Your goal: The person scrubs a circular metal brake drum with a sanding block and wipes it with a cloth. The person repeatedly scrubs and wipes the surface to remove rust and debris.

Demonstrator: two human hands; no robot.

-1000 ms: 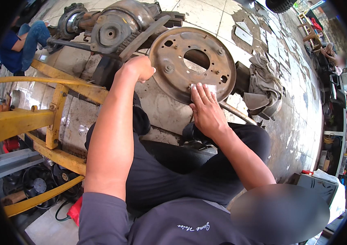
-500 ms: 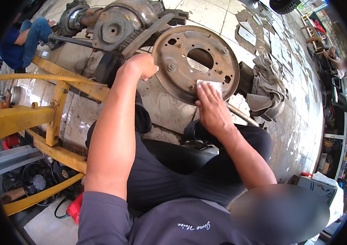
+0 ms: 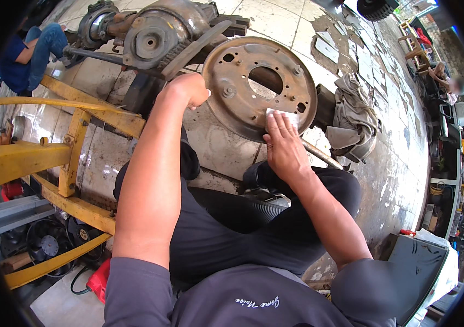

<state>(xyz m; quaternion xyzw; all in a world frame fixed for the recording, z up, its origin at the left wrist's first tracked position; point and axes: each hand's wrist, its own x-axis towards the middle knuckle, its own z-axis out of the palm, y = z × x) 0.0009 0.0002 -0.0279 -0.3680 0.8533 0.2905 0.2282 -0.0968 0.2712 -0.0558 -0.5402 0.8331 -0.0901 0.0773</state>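
The right hand (image 3: 287,151) lies flat, fingers together, pressing a pale sheet (image 3: 291,116) onto the lower right of a rusty round plate (image 3: 240,76) in front of the person. The left hand (image 3: 188,90) curls at its left rim; I cannot tell whether it pinches it. Hard pressure near the edge could tip the plate; a stud (image 3: 254,117) could snag the sheet. Stained floor tiles (image 3: 215,143), a rumpled grey cloth (image 3: 352,111) and a yellow frame (image 3: 25,163) surround it

Yellow metal frame (image 3: 22,165), black fan (image 3: 48,246), crumpled grey cloth (image 3: 353,113), seated person in blue (image 3: 15,68)
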